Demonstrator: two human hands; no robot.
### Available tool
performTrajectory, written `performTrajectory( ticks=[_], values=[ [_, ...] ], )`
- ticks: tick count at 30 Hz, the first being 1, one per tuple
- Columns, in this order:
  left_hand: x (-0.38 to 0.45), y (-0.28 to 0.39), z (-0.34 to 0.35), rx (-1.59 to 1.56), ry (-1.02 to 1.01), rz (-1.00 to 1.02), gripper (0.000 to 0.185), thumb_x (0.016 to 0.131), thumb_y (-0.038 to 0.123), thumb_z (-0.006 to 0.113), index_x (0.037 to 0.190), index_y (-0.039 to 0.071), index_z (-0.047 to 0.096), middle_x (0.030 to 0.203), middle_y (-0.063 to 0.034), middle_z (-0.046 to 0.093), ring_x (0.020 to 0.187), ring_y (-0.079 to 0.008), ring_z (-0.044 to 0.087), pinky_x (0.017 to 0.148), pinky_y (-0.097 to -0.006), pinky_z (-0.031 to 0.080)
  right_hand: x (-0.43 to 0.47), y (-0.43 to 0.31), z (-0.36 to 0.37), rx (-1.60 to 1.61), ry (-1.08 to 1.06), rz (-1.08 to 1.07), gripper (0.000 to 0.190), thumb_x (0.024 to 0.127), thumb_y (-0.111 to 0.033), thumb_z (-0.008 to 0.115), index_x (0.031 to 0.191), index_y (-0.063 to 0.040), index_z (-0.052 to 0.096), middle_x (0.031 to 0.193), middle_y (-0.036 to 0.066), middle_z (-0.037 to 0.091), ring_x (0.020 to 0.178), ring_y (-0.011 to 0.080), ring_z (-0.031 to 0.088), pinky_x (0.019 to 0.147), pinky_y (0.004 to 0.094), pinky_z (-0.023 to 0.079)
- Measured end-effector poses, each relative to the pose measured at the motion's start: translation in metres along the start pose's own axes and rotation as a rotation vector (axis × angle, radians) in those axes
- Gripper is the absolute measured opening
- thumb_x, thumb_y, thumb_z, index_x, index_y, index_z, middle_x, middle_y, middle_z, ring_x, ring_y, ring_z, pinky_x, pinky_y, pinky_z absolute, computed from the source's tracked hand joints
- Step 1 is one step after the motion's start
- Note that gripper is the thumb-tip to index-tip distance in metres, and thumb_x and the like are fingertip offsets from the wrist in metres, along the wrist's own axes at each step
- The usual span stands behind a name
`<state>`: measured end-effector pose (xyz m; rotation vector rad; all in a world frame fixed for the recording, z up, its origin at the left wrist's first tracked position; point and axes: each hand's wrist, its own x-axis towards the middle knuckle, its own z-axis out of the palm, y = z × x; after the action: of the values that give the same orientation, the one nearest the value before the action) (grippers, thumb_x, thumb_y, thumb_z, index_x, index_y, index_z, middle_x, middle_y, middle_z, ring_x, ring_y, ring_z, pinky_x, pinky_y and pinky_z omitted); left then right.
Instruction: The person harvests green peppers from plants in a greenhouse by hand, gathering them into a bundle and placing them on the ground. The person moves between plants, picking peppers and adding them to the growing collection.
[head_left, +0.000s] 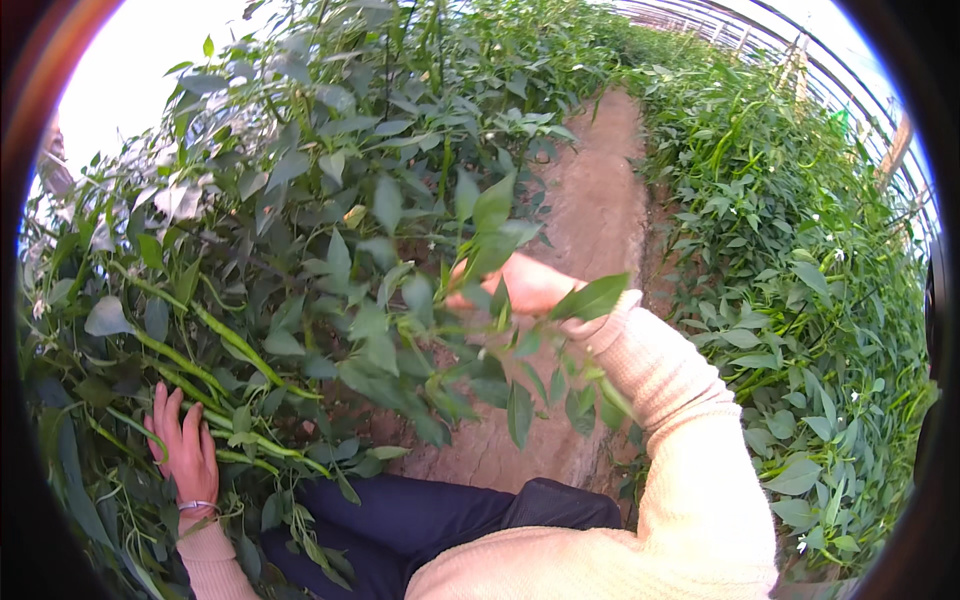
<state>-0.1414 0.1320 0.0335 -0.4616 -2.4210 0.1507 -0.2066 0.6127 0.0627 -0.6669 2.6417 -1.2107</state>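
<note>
My left hand (186, 450) lies among pepper plants at the lower left, fingers extended and slightly apart against the foliage. It wears a bracelet (198, 505) at the wrist. Long green chili peppers (238, 346) hang right above and beside its fingertips, and a curved pepper (139, 429) runs along its left side. My right hand (529, 285) reaches across the middle, bent inward at the wrist. Leaves (491, 217) and a blurred leafy branch (420, 337) cover its fingers, so whether it grips a stem is hidden.
A bare dirt path (592, 187) runs away between two rows of pepper plants. The right row (780, 247) bears peppers and white flowers. Curved greenhouse ribs (847, 60) and a wooden post (892, 154) stand beyond it. My dark-trousered legs (420, 517) are bent below.
</note>
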Motion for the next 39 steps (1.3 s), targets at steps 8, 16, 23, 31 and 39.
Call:
performTrajectory(
  ticks=[8,16,23,31,39],
  values=[
    [0.006,0.002,0.016,-0.065,0.001,0.006,0.027,0.079,0.005,0.063,0.105,0.008,0.062,0.130,-0.0105,0.048,0.131,-0.0287,0.038,0.104,-0.0478,0.027,-0.006,0.139,0.043,0.332,0.339,0.421,0.032,0.087,-0.027,0.061,0.109,-0.005,0.064,0.089,0.006,0.065,0.073,0.0103,0.057,0.059,0.0268,0.045],
    [0.003,-0.002,0.002,0.010,-0.043,-0.007,0.026,0.079,0.006,0.062,0.105,0.008,0.061,0.131,-0.0114,0.047,0.131,-0.0305,0.037,0.105,-0.0493,0.027,0.065,0.058,0.158,0.405,0.478,0.016,0.043,0.090,-0.024,0.059,0.123,0.003,0.052,0.117,0.017,0.060,0.108,0.0219,0.055,0.093,0.0316,0.041],
    [-0.005,-0.004,0.006,0.006,-0.025,-0.047,0.026,0.080,0.003,0.058,0.106,0.004,0.059,0.131,-0.0145,0.045,0.133,-0.0329,0.033,0.108,-0.0497,0.022,0.109,0.021,0.133,0.143,0.728,0.004,0.049,0.092,-0.023,0.057,0.135,-0.005,0.043,0.123,0.012,0.057,0.113,0.0187,0.051,0.099,0.0309,0.038],
    [0.004,0.009,-0.002,-0.057,-0.036,-0.028,0.024,0.079,0.000,0.056,0.103,-0.001,0.058,0.127,-0.0175,0.046,0.132,-0.0363,0.032,0.107,-0.0515,0.022,0.079,0.015,0.163,0.382,0.802,0.095,0.046,0.089,-0.035,0.059,0.113,0.003,0.049,0.106,0.021,0.057,0.101,0.0338,0.054,0.090,0.0373,0.041],
    [0.002,0.008,-0.005,-0.067,-0.011,-0.018,0.025,0.077,0.000,0.059,0.102,0.001,0.059,0.126,-0.0164,0.047,0.131,-0.0354,0.035,0.107,-0.0512,0.023,0.032,0.040,0.259,0.757,0.188,0.132,0.026,0.096,-0.024,0.051,0.109,-0.003,0.058,0.092,0.000,0.062,0.079,0.0068,0.051,0.066,0.0268,0.046]
  ],
)
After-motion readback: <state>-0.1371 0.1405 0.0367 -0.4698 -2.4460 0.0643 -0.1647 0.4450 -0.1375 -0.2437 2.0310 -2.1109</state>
